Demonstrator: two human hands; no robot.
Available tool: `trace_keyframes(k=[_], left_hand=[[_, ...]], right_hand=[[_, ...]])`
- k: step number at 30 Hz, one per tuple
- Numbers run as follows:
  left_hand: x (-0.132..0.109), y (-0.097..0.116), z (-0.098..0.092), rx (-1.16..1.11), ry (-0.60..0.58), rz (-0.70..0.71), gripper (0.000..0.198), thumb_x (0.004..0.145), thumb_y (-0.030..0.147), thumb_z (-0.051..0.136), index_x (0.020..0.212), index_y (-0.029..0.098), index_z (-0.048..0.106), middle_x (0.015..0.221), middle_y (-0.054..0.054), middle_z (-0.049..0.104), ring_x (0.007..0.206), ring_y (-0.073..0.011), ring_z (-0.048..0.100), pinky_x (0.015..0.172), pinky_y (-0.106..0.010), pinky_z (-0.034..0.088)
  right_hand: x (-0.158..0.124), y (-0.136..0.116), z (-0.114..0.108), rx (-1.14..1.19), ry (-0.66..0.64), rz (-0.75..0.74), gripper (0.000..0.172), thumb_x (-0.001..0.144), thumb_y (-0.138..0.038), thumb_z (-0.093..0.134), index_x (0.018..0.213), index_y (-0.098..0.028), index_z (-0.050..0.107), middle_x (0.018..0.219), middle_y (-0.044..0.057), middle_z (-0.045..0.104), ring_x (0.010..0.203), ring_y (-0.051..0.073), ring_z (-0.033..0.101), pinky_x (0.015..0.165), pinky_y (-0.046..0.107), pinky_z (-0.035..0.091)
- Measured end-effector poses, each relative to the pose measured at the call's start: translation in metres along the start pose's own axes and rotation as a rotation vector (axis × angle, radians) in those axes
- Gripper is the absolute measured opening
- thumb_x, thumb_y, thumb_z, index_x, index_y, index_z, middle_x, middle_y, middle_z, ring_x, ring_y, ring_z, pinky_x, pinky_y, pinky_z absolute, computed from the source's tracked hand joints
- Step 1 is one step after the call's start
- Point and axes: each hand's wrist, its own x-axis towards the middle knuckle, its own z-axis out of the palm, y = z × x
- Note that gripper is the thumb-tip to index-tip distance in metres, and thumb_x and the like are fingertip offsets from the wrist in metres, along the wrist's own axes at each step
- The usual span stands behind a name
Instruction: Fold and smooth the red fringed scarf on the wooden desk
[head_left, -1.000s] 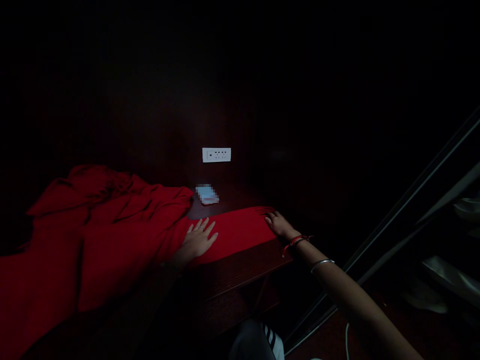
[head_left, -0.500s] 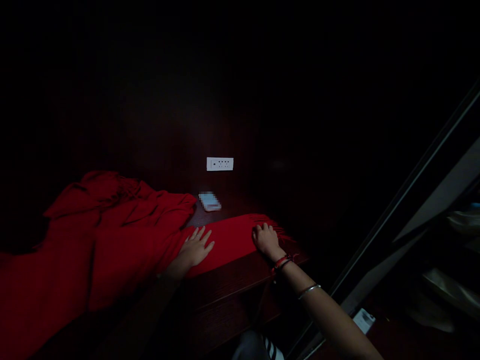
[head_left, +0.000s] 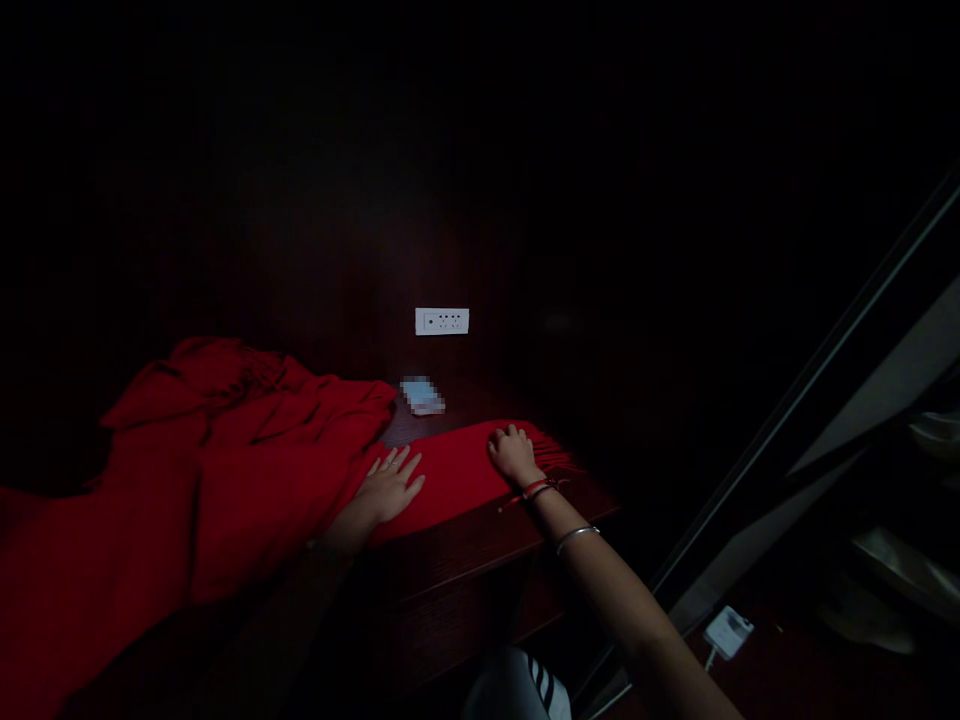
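Note:
A long red scarf (head_left: 452, 465) with a fringed end lies spread along a dark wooden shelf (head_left: 450, 565). My left hand (head_left: 388, 488) rests palm down on it, fingers spread, a ring on one finger. Near the fringe (head_left: 551, 450), my right hand (head_left: 516, 457) presses on the cloth with its fingers bent and slightly apart; its fingertips are partly hidden. To the left, the rest of the red fabric (head_left: 270, 430) is heaped in loose folds and hangs toward the front.
Behind the scarf lies a small pale blurred object (head_left: 422, 395). A white socket panel (head_left: 442, 321) is on the dark back wall. At right, a slanted metal-edged frame (head_left: 757, 420) stands near a white item with a cable (head_left: 728, 632) below. My knee (head_left: 517, 685) shows underneath.
My right hand has slid a little left along the scarf, away from the fringe, which now shows more fully. My left hand stays flat in about the same place.

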Motion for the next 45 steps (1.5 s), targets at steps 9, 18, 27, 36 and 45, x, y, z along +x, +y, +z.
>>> trace_keyframes(k=[9, 18, 27, 36, 45], left_hand=[[-0.001, -0.001, 0.002, 0.017, 0.005, -0.003, 0.053, 0.085, 0.042, 0.023, 0.131, 0.015, 0.028, 0.138, -0.010, 0.022, 0.126, -0.0253, 0.017, 0.100, -0.039, 0.018], [0.002, -0.006, 0.008, 0.022, 0.054, 0.017, 0.052, 0.085, 0.041, 0.024, 0.130, 0.017, 0.031, 0.137, -0.010, 0.025, 0.126, -0.0228, 0.020, 0.100, -0.038, 0.018], [0.002, -0.004, 0.003, 0.020, 0.037, 0.019, 0.051, 0.084, 0.041, 0.026, 0.129, 0.017, 0.032, 0.137, -0.009, 0.026, 0.125, -0.0254, 0.022, 0.100, -0.041, 0.018], [0.004, -0.005, 0.006, 0.044, 0.051, 0.030, 0.051, 0.085, 0.040, 0.026, 0.130, 0.017, 0.031, 0.137, -0.007, 0.026, 0.125, -0.0239, 0.021, 0.100, -0.041, 0.020], [0.003, -0.006, 0.006, 0.011, 0.058, 0.035, 0.050, 0.084, 0.038, 0.027, 0.129, 0.015, 0.032, 0.136, -0.010, 0.026, 0.125, -0.0248, 0.023, 0.099, -0.041, 0.021]], right_hand=[[0.005, 0.037, 0.003, -0.007, 0.078, 0.295, 0.043, 0.085, -0.035, 0.026, 0.111, -0.011, 0.050, 0.110, 0.019, 0.045, 0.101, 0.029, 0.040, 0.079, 0.041, 0.032], [0.003, -0.012, 0.008, 0.040, 0.099, -0.127, 0.038, 0.087, -0.039, 0.026, 0.107, -0.018, 0.050, 0.108, 0.012, 0.045, 0.099, 0.022, 0.041, 0.080, 0.033, 0.032], [0.016, 0.000, 0.014, 0.063, 0.034, -0.116, 0.038, 0.087, -0.039, 0.027, 0.107, -0.019, 0.051, 0.110, 0.011, 0.046, 0.101, 0.020, 0.040, 0.082, 0.032, 0.032], [0.019, 0.000, 0.017, 0.071, 0.047, -0.119, 0.036, 0.086, -0.039, 0.029, 0.107, -0.019, 0.051, 0.107, 0.010, 0.047, 0.100, 0.020, 0.041, 0.080, 0.031, 0.032], [0.018, 0.000, 0.017, 0.083, 0.054, -0.118, 0.035, 0.086, -0.037, 0.031, 0.107, -0.019, 0.052, 0.107, 0.010, 0.047, 0.100, 0.020, 0.041, 0.079, 0.032, 0.032]])
